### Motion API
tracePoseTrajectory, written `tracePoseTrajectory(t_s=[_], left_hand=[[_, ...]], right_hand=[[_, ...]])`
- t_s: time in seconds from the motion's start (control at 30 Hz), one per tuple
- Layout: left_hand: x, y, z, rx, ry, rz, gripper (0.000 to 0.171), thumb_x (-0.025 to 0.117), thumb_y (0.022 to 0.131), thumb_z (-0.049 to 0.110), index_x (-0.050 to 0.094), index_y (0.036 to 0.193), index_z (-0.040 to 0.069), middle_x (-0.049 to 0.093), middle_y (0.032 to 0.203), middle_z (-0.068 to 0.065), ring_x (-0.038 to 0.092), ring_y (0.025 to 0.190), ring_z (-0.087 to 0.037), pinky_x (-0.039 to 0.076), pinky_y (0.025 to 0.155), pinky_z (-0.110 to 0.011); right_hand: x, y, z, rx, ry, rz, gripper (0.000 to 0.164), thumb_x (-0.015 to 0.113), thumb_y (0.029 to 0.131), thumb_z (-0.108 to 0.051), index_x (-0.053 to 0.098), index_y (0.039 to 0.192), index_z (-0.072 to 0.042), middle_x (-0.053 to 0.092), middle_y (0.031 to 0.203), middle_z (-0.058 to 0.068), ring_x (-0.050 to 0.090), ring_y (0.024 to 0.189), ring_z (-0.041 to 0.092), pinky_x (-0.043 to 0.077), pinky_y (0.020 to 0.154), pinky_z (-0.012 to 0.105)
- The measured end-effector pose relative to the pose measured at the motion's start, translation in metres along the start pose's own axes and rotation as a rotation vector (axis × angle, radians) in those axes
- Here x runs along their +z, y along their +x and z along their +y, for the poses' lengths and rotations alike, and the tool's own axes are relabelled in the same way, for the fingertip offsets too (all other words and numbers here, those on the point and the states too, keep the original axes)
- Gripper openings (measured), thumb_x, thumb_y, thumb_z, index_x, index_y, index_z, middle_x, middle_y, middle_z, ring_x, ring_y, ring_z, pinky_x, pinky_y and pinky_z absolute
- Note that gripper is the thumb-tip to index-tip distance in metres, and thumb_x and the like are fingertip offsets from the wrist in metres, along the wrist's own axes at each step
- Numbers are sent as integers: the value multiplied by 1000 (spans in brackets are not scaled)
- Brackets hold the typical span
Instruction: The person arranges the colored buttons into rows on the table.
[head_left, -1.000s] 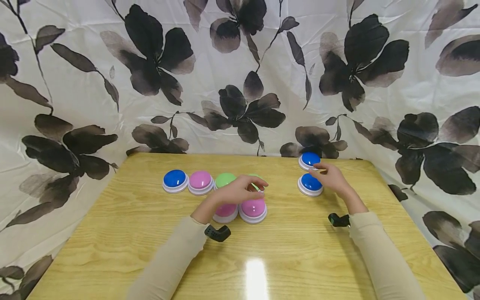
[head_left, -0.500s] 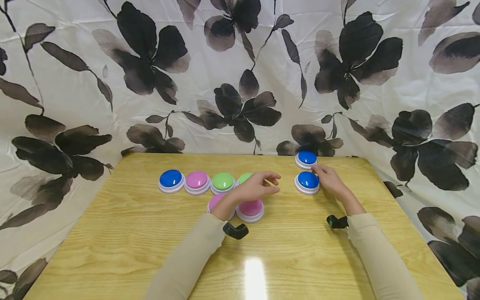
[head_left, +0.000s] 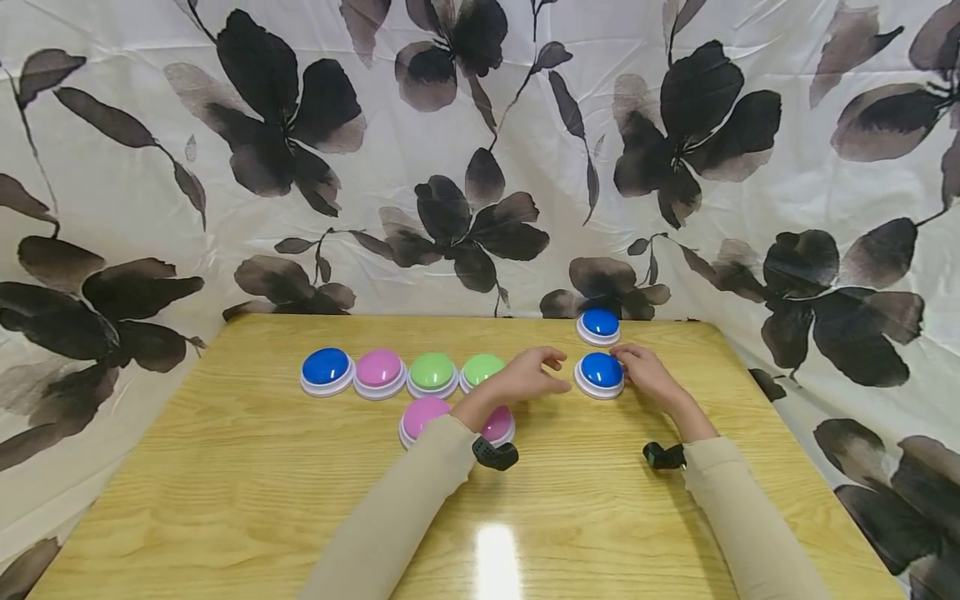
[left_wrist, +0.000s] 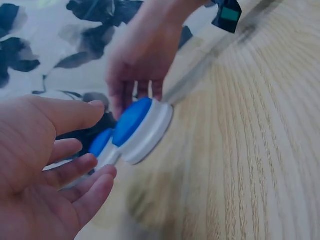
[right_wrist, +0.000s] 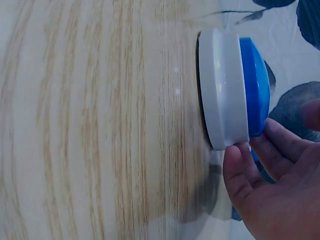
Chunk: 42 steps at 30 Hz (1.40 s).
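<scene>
Near blue button (head_left: 602, 372) found between the two hands, dome up on the wooden table (head_left: 225, 500). Its side is touched by the fingertips of the right hand (head_left: 652, 379); the fingers are laid along base and dome edge, and no full grip is seen. By the left hand (head_left: 531, 377) nothing is held: thumb and fingers are parted wide, just short of the same button. Far blue button (head_left: 600, 323) noted just beyond it (whether the bases meet cannot be told).

Leftward from the left hand, a row is formed by first green button (head_left: 482, 369), second green button (head_left: 432, 371), back pink button (head_left: 378, 368) and outer blue button (head_left: 325, 368). On the near side, front pink button (head_left: 423, 415) is seen, and half-hidden pink button (head_left: 498, 425), partly covered by the forearm.

Progress, as judged: six are already grouped in rows; two blue are left standing apart. With the near one, only contact appears made; no lift is shown.
</scene>
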<state>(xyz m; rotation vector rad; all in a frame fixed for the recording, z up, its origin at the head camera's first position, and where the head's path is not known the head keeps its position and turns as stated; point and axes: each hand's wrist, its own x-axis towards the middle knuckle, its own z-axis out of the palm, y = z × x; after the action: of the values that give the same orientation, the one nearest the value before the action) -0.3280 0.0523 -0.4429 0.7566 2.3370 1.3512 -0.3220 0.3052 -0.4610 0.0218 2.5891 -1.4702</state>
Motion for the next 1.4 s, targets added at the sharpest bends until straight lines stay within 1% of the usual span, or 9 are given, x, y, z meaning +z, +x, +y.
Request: tracePoseTrajectory(t_s=[0.2, 0.33, 0.57, 0.67, 0.9, 1.0, 1.1, 1.27, 1.4], left_hand=[[9, 15, -5, -41, 40, 22, 67, 79, 82, 15, 47, 139, -1, 53, 132, -19, 60, 110, -26, 46, 95, -34], [13, 22, -7, -71, 62, 13, 72, 82, 79, 17, 47, 140, 1, 54, 130, -14, 60, 106, -23, 47, 94, -32], [19, 29, -11, -78, 130, -4, 75, 83, 78, 20, 46, 141, 3, 52, 133, -14, 55, 109, -23, 45, 97, -33], [20, 30, -13, -84, 140, 6, 76, 84, 77, 19, 46, 140, 3, 52, 133, -14, 54, 112, -24, 44, 98, -33], [22, 35, -17, -77, 150, 1, 77, 86, 75, 22, 47, 139, 3, 54, 131, -13, 55, 108, -22, 47, 93, -29], [25, 39, -19, -63, 170, -7, 77, 86, 75, 23, 48, 139, 3, 55, 131, -12, 55, 110, -22, 46, 94, -29], [27, 43, -20, -57, 184, -9, 76, 86, 75, 23, 49, 138, 3, 55, 131, -12, 53, 116, -22, 43, 99, -31], [30, 46, -19, -47, 176, -4, 72, 86, 75, 24, 52, 136, 3, 56, 131, -10, 51, 121, -23, 39, 104, -33], [32, 48, -19, -47, 168, 4, 70, 86, 75, 27, 55, 132, 2, 58, 129, -10, 53, 118, -22, 41, 102, -32]], right_hand=[[1, -3, 1, -23, -24, -7, 44, 34, 105, -18, 41, 140, 9, 40, 142, 27, 42, 125, 38, 40, 101, 49], [3, -6, -1, -36, -66, -26, 44, 41, 104, -19, 43, 138, 8, 44, 140, 28, 44, 125, 39, 38, 103, 50], [6, -14, -7, -58, -130, -52, 44, 55, 100, -21, 49, 136, 4, 48, 137, 23, 49, 115, 37, 45, 94, 45], [6, -15, -5, -63, -139, -68, 50, 62, 96, -22, 49, 136, 3, 48, 137, 23, 51, 115, 36, 47, 93, 44], [-1, -11, 8, -142, -152, -161, 79, 81, 81, -23, 40, 141, 7, 45, 138, 26, 53, 115, 39, 48, 94, 47], [-2, -19, 3, -139, -141, -175, 79, 82, 80, -21, 40, 140, 8, 46, 137, 27, 52, 113, 38, 48, 93, 46], [-2, -20, 5, -143, -136, -168, 77, 83, 79, -20, 42, 139, 7, 49, 134, 25, 54, 108, 36, 50, 90, 41], [-3, -13, 18, -155, -141, -138, 76, 84, 77, -23, 46, 137, 5, 54, 126, 21, 55, 98, 30, 50, 80, 31], [-4, -11, 20, -143, -130, -124, 76, 85, 77, -23, 47, 137, 5, 56, 123, 21, 54, 96, 29, 50, 78, 31]])
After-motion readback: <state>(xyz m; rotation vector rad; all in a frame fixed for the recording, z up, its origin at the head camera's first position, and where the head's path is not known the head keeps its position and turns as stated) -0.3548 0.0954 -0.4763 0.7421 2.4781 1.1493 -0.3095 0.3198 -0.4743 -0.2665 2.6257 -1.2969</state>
